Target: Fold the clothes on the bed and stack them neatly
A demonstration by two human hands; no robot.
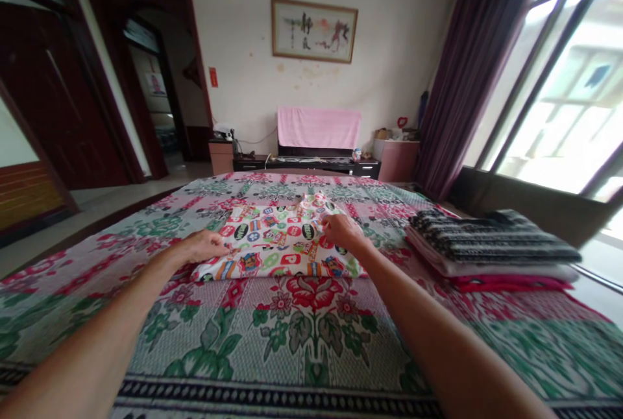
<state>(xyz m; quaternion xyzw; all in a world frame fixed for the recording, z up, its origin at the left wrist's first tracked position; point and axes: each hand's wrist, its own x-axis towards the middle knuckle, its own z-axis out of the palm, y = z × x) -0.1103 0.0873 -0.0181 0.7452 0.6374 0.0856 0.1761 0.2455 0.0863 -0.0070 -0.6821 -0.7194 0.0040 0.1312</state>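
Note:
A white cloth garment (272, 237) with a colourful cartoon-badge print lies folded roughly into a rectangle on the bed. Whether it is a shirt or something else, I cannot tell; a small part sticks up at its far edge. At its left edge, the fingers of my left hand (207, 247) are closed on the cloth. My right hand (343, 231) pinches the garment on its right side, fingers curled with the tips partly hidden. Beneath it spreads a floral bedspread (311, 341) in pink, green and grey.
A stack of folded cloths (491, 244) sits on the right side of the bed, a black-and-white striped one on top. Beyond the bed stands a low black cabinet (367, 168), with a pink cloth (318, 127) draped above it. A purple curtain (467, 69) hangs by the window.

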